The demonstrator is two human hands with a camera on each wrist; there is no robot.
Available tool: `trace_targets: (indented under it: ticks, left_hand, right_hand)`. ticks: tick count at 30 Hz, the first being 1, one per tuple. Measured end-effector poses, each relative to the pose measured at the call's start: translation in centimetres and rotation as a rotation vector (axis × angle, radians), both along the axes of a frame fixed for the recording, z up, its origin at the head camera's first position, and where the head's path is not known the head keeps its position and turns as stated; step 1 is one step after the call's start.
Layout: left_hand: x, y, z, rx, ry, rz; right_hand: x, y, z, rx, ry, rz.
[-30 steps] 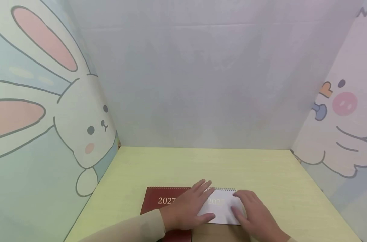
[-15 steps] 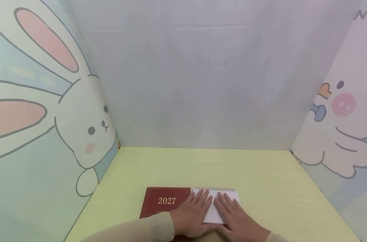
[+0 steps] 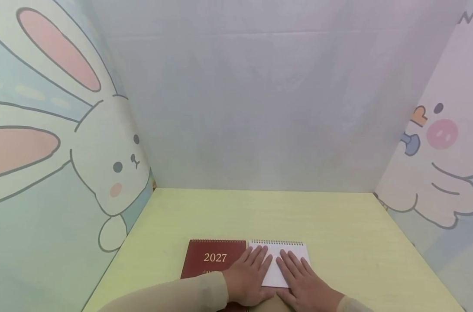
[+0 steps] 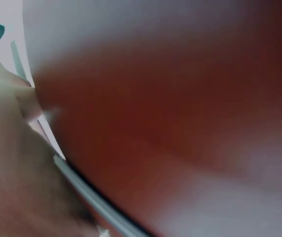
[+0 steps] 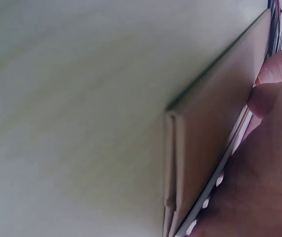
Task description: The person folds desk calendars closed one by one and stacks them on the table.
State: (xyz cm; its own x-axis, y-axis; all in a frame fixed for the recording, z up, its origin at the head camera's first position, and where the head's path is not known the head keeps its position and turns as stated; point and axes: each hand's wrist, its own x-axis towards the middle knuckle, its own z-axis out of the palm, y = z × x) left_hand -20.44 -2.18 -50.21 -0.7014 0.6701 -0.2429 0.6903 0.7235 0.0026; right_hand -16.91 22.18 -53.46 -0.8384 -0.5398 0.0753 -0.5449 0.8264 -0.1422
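Observation:
A white spiral-bound calendar lies at the near middle of the table, its wire binding along the far edge. My left hand rests flat on its left half, fingers straight and slightly spread. On the right half lies my right hand, also flat, the two thumbs meeting near the calendar's lower edge. Brown folded cardboard shows below the white page, partly covered by the hands. To the left is a dark red spiral calendar marked 2027 in gold, with my left forearm across its lower part.
The pale yellow table stretches back to a grey wall. Side walls carry a rabbit drawing on the left and another cartoon animal on the right.
My right hand has moved left from the calendar's right edge and flattened on the page. My left hand has shifted slightly down and lies flatter. Over the last half second both stay nearly still.

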Motion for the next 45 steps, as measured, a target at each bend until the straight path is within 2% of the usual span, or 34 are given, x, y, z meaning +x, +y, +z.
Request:
trace_targets:
  ticks: [4,7,15,20,22,28,37,45]
  left_hand:
    - [-0.06,0.12,0.03,-0.054,0.062,-0.048]
    - [-0.16,0.22,0.05,-0.08,0.082,-0.072]
    - [-0.59,0.44,0.14,-0.108,0.088,-0.095]
    - [-0.76,0.52,0.06,-0.123,0.078,-0.098]
    - [-0.8,0.55,0.03,-0.127,0.07,-0.094]
    - [-0.78,0.63,-0.06,-0.131,0.057,-0.079]
    - [-0.75,0.79,0.43,-0.136,0.032,-0.065]
    - [-0.31,0.88,0.24,-0.163,0.047,-0.042]
  right_hand:
    - [-0.04,0.01,0.08,-0.002,0.01,0.012]
    - [-0.09,0.05,0.03,-0.033,-0.031,0.018]
    - [-0.14,0.16,-0.65,-0.006,0.095,0.044]
    - [-0.13,0.19,-0.73,0.009,0.117,0.044]
    - [-0.16,0.21,-0.62,-0.027,0.059,0.042]
    - [-0.18,0.15,-0.24,-0.011,0.029,0.039]
    - [-0.38,0.17,-0.75,0.064,0.226,0.071]
    - [-0.28,0.12,-0.6,0.02,0.125,0.071]
